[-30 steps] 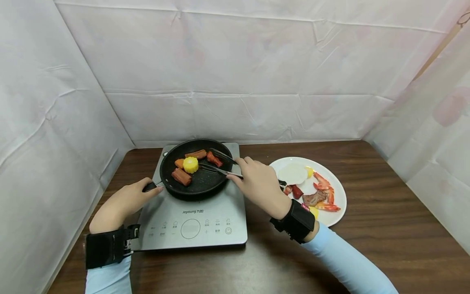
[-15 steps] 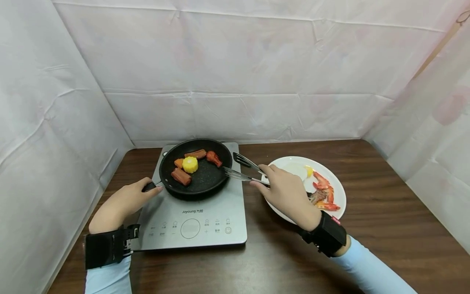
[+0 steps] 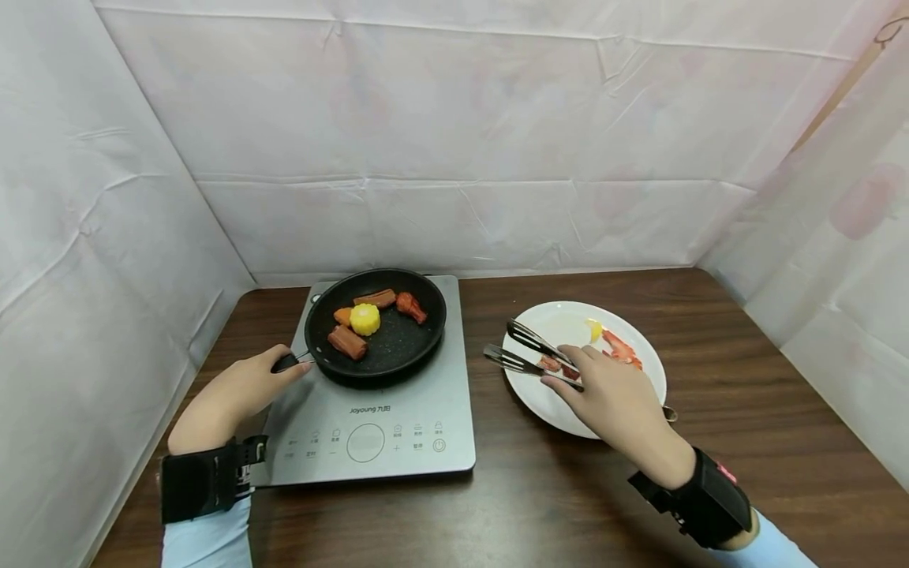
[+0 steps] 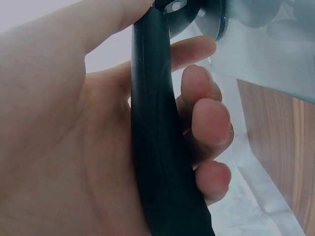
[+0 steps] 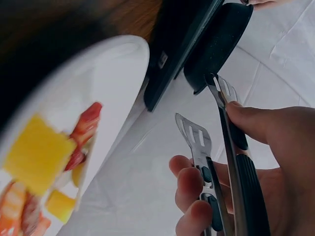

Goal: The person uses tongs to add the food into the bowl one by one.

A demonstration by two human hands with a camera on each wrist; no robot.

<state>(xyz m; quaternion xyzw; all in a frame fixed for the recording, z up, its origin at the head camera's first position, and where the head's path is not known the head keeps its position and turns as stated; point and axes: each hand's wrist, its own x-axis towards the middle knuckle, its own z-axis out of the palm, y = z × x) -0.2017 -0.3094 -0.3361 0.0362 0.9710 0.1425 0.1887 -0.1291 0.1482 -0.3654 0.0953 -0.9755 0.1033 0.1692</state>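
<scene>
My left hand grips the black handle of a black frying pan that sits on a grey induction cooker. In the pan lie a corn piece, sausages and other small food pieces. My right hand holds metal tongs, whose arms stand apart with nothing between them, over the left part of a white plate. The plate holds shrimp, red pieces and yellow pieces.
The cooker and plate stand on a dark wooden table. White sheeting walls in the back and both sides. The cooker's control panel faces me.
My right hand has carried the tongs from inside the pan rightward to above the plate. The left hand has stayed on the pan handle.
</scene>
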